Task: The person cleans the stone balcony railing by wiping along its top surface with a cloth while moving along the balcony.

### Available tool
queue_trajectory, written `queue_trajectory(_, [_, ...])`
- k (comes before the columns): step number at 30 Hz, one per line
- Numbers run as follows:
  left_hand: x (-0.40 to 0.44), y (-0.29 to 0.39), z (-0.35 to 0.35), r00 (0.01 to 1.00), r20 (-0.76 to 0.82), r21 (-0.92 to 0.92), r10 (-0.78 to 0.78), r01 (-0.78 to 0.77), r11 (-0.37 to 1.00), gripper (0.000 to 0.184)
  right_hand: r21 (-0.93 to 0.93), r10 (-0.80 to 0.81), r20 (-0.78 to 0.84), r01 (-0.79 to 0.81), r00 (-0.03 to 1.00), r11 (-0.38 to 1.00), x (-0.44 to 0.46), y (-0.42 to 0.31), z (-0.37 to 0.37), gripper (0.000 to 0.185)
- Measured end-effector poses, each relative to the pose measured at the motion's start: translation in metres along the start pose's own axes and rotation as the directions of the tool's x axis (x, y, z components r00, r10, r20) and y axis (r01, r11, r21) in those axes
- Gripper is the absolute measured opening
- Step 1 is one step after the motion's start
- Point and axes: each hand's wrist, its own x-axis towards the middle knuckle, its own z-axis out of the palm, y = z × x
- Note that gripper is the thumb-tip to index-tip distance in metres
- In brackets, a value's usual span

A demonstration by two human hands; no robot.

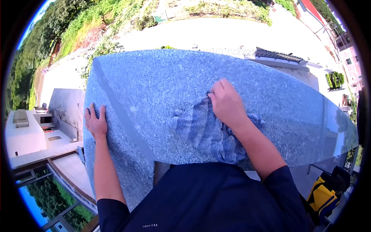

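My right hand [227, 102] is closed, pinching the upper edge of a blue-grey plaid cloth [201, 123]. Below my fingers the cloth hangs in loose folds over a speckled grey granite slab [162, 81], and part of it is hidden behind my right forearm. My left hand [96, 123] lies on the slab near its left edge with the fingers apart, holding nothing. Between my two hands a smooth grey strip [125, 114] runs slantwise across the stone.
Beyond the slab's far edge, well below, lie a bright paved yard [185, 33] and greenery [89, 23]. A dark tiled roof edge [278, 55] shows at the right. Windows [48, 193] are at lower left, and a yellow and black bag-like item [322, 195] is at lower right.
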Motion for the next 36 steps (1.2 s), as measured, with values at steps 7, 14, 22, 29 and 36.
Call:
queue_trajectory(7, [0.004, -0.006, 0.005, 1.000, -0.004, 0.010, 0.014, -0.014, 1.000, 0.076, -0.173, -0.052, -0.022, 0.047, 0.998, 0.984, 0.023, 0.005, 0.010, 0.007])
queue_trajectory(14, [0.002, -0.001, 0.000, 1.000, 0.004, -0.018, 0.016, -0.016, 1.000, 0.075, -0.175, -0.051, -0.060, 0.040, 0.997, 0.984, 0.035, 0.001, 0.015, 0.007])
queue_trajectory(22, [0.004, -0.005, 0.004, 1.000, 0.018, -0.014, 0.003, -0.003, 1.000, 0.077, -0.160, -0.074, -0.013, 0.071, 0.997, 0.984, 0.027, 0.000, 0.013, 0.009])
queue_trajectory(29, [0.010, 0.002, 0.002, 0.999, 0.026, 0.011, -0.024, 0.024, 1.000, 0.078, -0.195, -0.073, -0.028, 0.066, 0.997, 0.979, 0.010, -0.006, 0.013, 0.007])
queue_trajectory(36, [0.012, -0.002, 0.000, 0.999, 0.045, 0.051, -0.027, 0.024, 0.998, 0.078, -0.007, -0.196, -0.123, 0.197, 0.973, 0.980, 0.007, -0.019, -0.001, 0.038])
